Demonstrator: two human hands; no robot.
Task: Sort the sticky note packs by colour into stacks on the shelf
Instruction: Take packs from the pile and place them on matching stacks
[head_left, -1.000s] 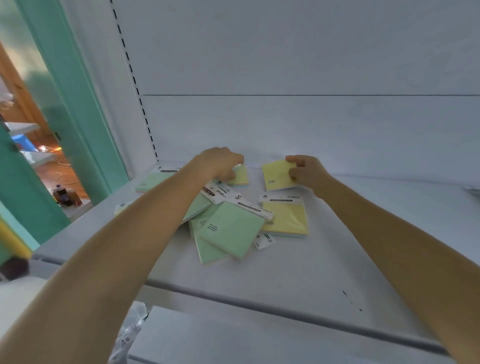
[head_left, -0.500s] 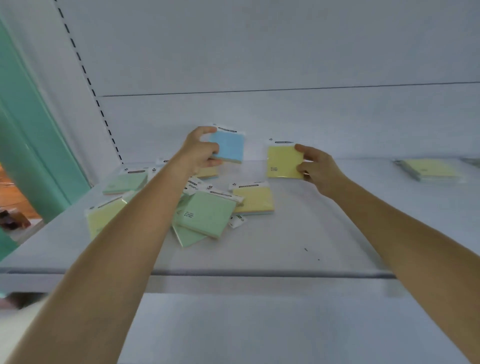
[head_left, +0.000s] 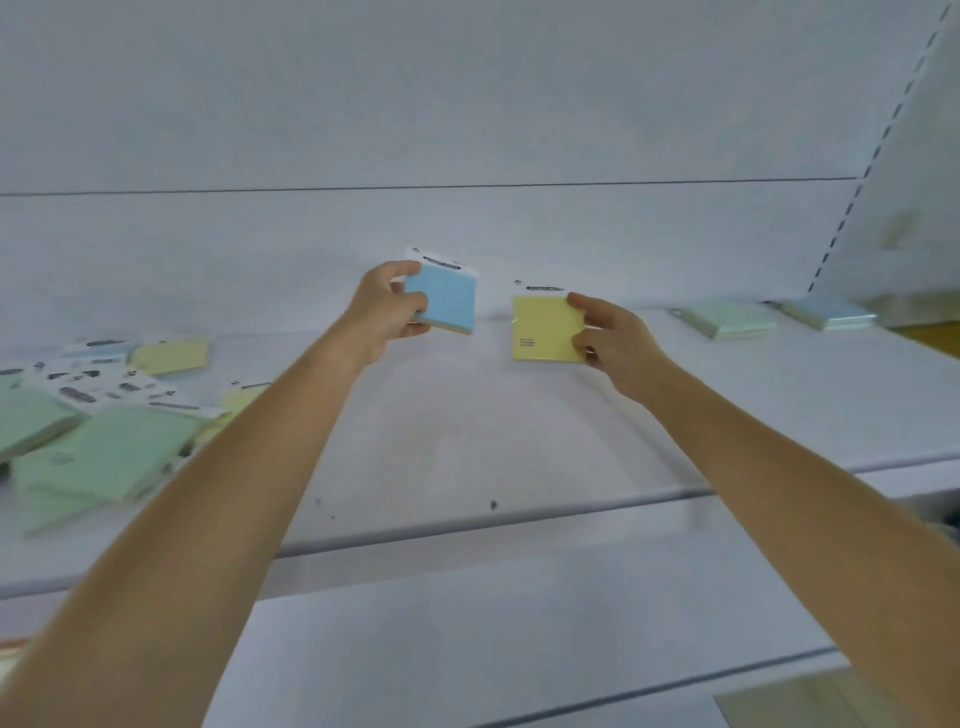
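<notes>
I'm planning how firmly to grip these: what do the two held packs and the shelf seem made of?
Blue pack: seemingly a matte paper pad, thick edge visible; white printed header looks like card. Yellow pack: the same, matte paper with small print. Any plastic wrap is too blurred to tell. Shelf: smooth white, probably painted metal, with a rounded front lip.

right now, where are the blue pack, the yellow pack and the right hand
blue pack (head_left: 444, 300), head view, middle of its blue face
yellow pack (head_left: 543, 327), head view, middle of its yellow face
right hand (head_left: 617, 340), head view, back of the hand
</notes>
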